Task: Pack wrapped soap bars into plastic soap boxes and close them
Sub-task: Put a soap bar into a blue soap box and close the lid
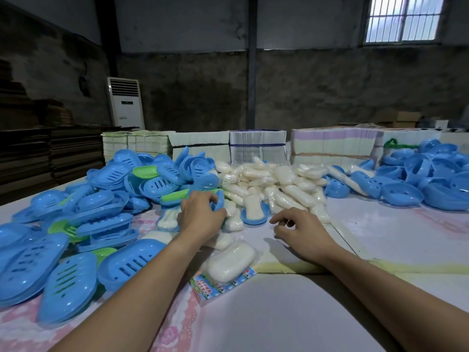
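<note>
My left hand [200,214] curls its fingers round the edge of a blue soap box part [218,202] at the front of the left heap. Just to its right a blue box half [254,216] lies open with a wrapped white soap bar [251,204] inside. My right hand [302,231] hovers over the table with loosely curled fingers and holds nothing. A wrapped soap bar [230,261] with a printed label lies near me between my forearms. A pile of wrapped soap bars [274,181] sits behind the hands.
Blue and a few green soap box parts [76,224] are heaped on the left, and more blue ones [426,179] on the right. Stacks of flat printed cartons [258,146] line the table's far edge. A white air conditioner [125,102] stands by the wall.
</note>
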### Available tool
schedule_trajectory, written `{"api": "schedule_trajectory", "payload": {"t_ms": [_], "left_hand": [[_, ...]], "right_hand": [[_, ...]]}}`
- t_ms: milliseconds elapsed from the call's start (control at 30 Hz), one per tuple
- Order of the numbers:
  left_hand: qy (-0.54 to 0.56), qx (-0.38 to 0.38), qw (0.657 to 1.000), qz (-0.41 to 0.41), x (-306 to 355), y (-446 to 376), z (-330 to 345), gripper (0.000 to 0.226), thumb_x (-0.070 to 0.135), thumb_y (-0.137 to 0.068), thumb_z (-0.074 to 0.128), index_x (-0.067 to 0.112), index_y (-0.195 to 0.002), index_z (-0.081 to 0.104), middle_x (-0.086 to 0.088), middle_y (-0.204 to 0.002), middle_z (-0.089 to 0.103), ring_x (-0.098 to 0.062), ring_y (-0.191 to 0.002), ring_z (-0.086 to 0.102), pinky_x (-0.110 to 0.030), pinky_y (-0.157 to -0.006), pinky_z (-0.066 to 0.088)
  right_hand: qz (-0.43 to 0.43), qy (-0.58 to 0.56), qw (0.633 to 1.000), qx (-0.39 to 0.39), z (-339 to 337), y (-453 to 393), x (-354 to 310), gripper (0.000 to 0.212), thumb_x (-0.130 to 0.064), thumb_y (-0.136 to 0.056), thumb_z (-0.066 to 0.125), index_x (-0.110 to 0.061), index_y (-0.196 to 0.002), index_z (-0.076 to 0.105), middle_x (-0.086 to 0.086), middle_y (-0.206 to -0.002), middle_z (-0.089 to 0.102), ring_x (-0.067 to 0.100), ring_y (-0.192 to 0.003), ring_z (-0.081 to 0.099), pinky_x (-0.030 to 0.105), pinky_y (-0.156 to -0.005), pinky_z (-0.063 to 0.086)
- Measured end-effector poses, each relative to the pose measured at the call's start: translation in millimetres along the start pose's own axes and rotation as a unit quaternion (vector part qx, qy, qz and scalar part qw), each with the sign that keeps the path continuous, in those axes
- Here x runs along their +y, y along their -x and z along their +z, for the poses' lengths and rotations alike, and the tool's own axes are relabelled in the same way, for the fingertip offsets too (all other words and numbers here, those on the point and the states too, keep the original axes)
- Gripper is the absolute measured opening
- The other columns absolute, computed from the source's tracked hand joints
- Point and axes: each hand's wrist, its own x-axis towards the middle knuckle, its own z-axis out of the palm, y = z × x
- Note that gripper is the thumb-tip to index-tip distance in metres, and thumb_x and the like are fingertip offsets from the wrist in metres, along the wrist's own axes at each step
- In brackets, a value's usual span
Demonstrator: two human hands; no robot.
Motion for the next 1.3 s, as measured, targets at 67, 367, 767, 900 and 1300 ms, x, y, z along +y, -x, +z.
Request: {"api": "schedule_trajectory", "payload": {"t_ms": [67, 367, 767, 900, 1300], "left_hand": [[0.031, -0.009, 0.999, 0.031, 2, 6, 2, 0.015, 0.018, -0.084, 0.071, 0.023, -0.087, 0.058, 0.0, -0.113, 0.044, -0.028, -0.115, 0.046, -0.031, -0.092, 0.036], [0.274, -0.025, 0.961, 0.022, 33, 29, -8, 0.026, 0.0, -0.086, 0.065, 0.024, -0.078, 0.061, -0.004, -0.107, 0.053, -0.019, -0.086, 0.055, -0.029, -0.081, 0.042], [0.568, -0.178, 0.765, -0.245, 47, 43, 3, 0.013, -0.004, -0.093, 0.061, 0.005, -0.101, 0.063, -0.023, -0.113, 0.064, -0.038, -0.087, 0.075, -0.03, -0.061, 0.063], [0.623, -0.167, 0.712, -0.279, 47, 42, 1, 0.033, -0.014, -0.089, 0.052, 0.006, -0.115, 0.057, -0.024, -0.12, 0.054, -0.034, -0.088, 0.071, -0.028, -0.056, 0.061], [0.727, -0.178, 0.589, -0.305, 51, 46, -6, 0.028, -0.021, -0.08, 0.048, -0.006, -0.1, 0.061, -0.027, -0.113, 0.065, -0.038, -0.104, 0.066, -0.044, -0.093, 0.054]], "right_hand": [[0.003, -0.013, 1.0, 0.007, 0, 0, 2, 0.02, -0.019, -0.086, 0.063, -0.03, -0.101, 0.071, -0.013, -0.088, 0.067, 0.006, -0.09, 0.055, 0.018, -0.072, 0.041], [0.02, -0.028, 0.998, 0.062, -7, -5, 13, 0.02, -0.012, -0.084, 0.062, -0.025, -0.095, 0.073, -0.011, -0.082, 0.064, -0.019, -0.071, 0.055, 0.005, -0.062, 0.039], [0.222, 0.27, 0.934, -0.074, -25, -20, 67, 0.055, -0.065, -0.092, 0.026, -0.047, -0.145, 0.026, 0.007, -0.147, 0.039, 0.034, -0.136, 0.024, 0.054, -0.104, 0.024], [0.211, 0.268, 0.938, -0.068, -28, -19, 62, 0.048, -0.061, -0.092, 0.029, -0.041, -0.135, 0.039, 0.006, -0.137, 0.05, 0.032, -0.131, 0.029, 0.053, -0.099, 0.027], [0.228, 0.188, 0.955, -0.032, -58, -12, 37, 0.038, -0.057, -0.089, 0.044, -0.03, -0.115, 0.043, 0.001, -0.097, 0.058, 0.022, -0.09, 0.056, 0.036, -0.069, 0.044]]}}
